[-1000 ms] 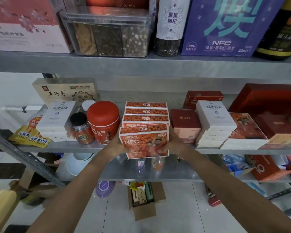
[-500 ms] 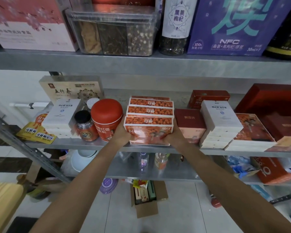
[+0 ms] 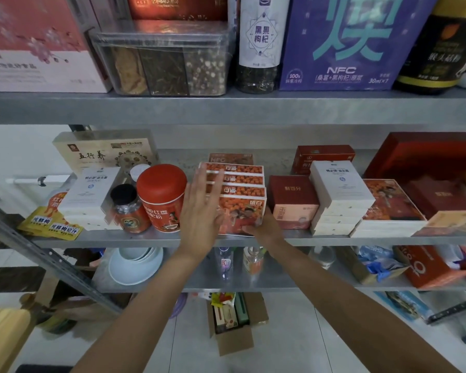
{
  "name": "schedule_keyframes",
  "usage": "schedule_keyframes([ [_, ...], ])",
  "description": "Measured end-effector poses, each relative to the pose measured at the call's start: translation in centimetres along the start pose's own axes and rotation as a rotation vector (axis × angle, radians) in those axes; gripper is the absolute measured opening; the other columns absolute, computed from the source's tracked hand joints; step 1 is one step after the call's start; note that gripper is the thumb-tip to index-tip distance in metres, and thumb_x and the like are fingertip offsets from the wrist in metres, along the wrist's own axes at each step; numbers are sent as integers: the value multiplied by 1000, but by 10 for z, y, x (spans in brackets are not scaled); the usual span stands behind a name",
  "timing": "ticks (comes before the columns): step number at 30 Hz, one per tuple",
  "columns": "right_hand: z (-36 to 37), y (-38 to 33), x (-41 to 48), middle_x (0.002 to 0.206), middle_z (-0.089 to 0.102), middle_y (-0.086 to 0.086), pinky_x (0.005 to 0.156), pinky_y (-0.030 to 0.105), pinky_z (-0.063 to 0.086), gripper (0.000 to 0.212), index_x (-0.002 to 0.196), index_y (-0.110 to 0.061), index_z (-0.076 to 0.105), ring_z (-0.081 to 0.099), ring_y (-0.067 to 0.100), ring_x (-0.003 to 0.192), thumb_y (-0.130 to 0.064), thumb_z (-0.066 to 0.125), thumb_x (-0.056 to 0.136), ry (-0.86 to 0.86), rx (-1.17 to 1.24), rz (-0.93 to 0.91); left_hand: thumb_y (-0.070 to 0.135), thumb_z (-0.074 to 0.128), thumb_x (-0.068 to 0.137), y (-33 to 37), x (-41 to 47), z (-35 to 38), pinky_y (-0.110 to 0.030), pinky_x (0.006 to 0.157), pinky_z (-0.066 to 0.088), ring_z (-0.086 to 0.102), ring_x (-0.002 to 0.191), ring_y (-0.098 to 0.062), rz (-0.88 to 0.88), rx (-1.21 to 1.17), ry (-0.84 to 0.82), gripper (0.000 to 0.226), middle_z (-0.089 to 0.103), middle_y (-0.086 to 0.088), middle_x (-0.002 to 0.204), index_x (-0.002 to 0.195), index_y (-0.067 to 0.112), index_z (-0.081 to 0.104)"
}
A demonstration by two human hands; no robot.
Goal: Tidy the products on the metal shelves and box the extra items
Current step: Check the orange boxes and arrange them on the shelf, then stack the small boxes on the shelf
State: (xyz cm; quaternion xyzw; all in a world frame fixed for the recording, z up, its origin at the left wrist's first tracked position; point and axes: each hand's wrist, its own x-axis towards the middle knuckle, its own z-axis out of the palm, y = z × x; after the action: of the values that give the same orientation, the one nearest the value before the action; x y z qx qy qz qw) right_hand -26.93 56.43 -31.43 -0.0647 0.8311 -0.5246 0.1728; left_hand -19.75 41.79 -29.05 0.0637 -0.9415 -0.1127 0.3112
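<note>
Several orange boxes (image 3: pixel 236 180) stand in a row, one behind the other, in the middle of the metal shelf (image 3: pixel 320 241). The front orange box (image 3: pixel 240 211) stands upright at the shelf's front edge. My left hand (image 3: pixel 202 211) is flat with straight fingers along the left side of the row. My right hand (image 3: pixel 265 227) rests against the lower right corner of the front box, fingers lying on its front face. On the floor below stands an open cardboard box (image 3: pixel 234 343) with several packets in it.
A red tin (image 3: pixel 163 195) and a small dark-lidded jar (image 3: pixel 131 208) stand just left of my left hand. A dark red box (image 3: pixel 291 200) and a stack of white boxes (image 3: pixel 336 195) stand right of the row. The shelf above is packed with boxes and bottles.
The front orange box was pushed back onto the shelf against the row. My left hand let go and now lies flat beside the row; my right hand slid to the lower right corner.
</note>
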Motion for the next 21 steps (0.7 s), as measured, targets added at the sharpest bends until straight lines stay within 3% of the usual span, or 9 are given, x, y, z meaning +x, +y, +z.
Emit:
schedule_keyframes([
  [2,-1,-3,0,127,62,13,94,23,42,67,138,-7,43,56,29,120,-2,75,80,-36,-69,7,24,82,73,0,13,-2,-47,121,8,3,150,-31,132,81,-115,106,9,-13,163,156,21,17],
  [4,-2,-6,-1,127,62,12,98,29,42,67,136,-9,44,57,28,120,-3,77,78,-55,-67,22,32,78,78,-1,22,-1,-43,121,1,4,151,-27,149,159,-251,101,12,-9,163,156,22,15],
  [11,-18,-13,-17,122,65,8,88,28,46,40,129,-14,51,61,27,113,-27,62,93,-81,-355,-83,27,78,79,-4,25,7,-41,120,10,24,148,-27,99,186,-260,91,29,-6,159,154,21,27],
  [13,-28,-10,-26,109,69,6,78,28,47,16,107,-15,63,65,26,103,-22,57,95,39,-505,-152,25,79,78,-5,27,8,-42,120,12,26,147,-27,97,189,-245,90,31,-7,158,153,20,29],
  [14,-34,-8,-29,106,70,6,75,27,48,15,104,-14,67,66,26,100,-16,57,93,175,-562,-211,24,79,78,-5,28,8,-42,120,13,26,147,-27,97,189,-243,90,32,-7,158,153,20,30],
  [15,-41,-7,-30,108,70,7,78,29,49,19,107,-12,69,65,27,102,-10,60,90,320,-572,-308,25,79,78,-5,29,8,-42,120,13,26,147,-27,98,192,-245,89,31,-7,158,153,20,30],
  [17,-55,-1,-24,132,59,14,99,39,45,42,126,-8,62,54,33,124,-6,68,85,471,-607,-497,27,78,80,-6,29,8,-41,120,11,24,148,-26,97,200,-255,89,29,-6,159,153,21,27],
  [19,-66,7,-12,156,31,13,120,45,17,69,147,-9,38,23,33,146,-23,70,87,391,-757,-479,26,78,80,-6,28,8,-42,120,11,24,148,-27,97,194,-262,89,29,-7,159,153,20,27],
  [21,-67,18,0,162,15,8,122,43,-2,86,153,-14,21,5,28,151,-46,65,87,315,-889,-346,25,78,79,-5,27,8,-42,120,11,24,147,-27,97,191,-256,89,29,-7,159,153,20,28],
])
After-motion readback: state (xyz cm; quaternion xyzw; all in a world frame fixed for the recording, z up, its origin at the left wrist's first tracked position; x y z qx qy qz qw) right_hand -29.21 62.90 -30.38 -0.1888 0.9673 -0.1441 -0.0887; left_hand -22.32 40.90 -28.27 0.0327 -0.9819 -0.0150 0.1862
